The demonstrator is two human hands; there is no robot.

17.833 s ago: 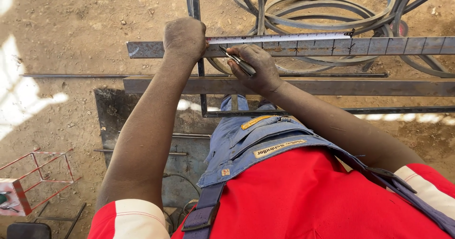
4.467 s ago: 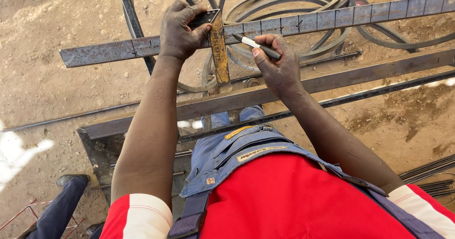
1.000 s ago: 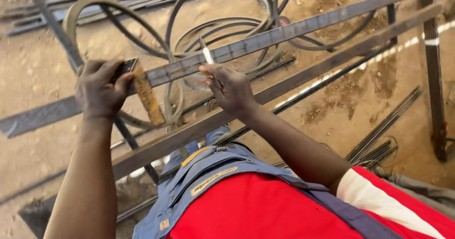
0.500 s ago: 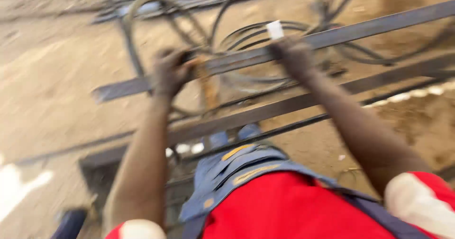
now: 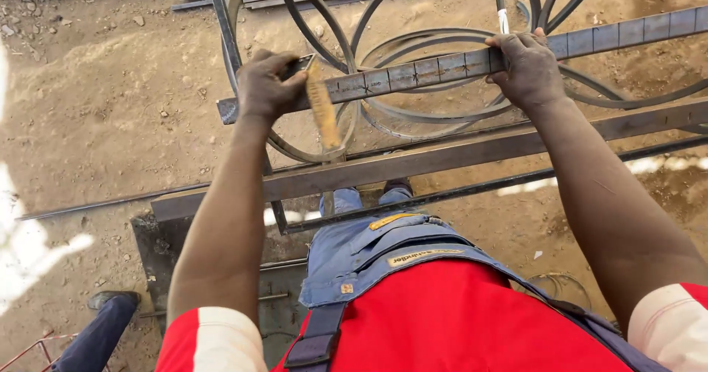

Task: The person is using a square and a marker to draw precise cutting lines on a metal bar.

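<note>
- our left hand (image 5: 269, 84) was closed around the near end of the flat steel bar (image 5: 435, 66), and it also pinned a worn yellow-brown square (image 5: 322, 105) against the bar; the blade hung down across it, as we judged, to give a true right angle for a mark.
- our right hand (image 5: 527, 66) was wrapped over the same bar farther along, fingers curled on top, with a white marker (image 5: 502, 18) standing up out of the grip, so the pen stayed ready while the hand steadied the strip.
- the bar ran slantwise, raised above the sandy ground (image 5: 110, 99), held between both hands; it already carried a row of chalk ticks and small crosses along its face.
- beneath it lay curved scroll rings (image 5: 413, 44) and a longer rusty flat bar (image 5: 457, 158), just nearer us.
- another person's dark shoe (image 5: 110, 298) stood at the lower left, well apart from our hands.
</note>
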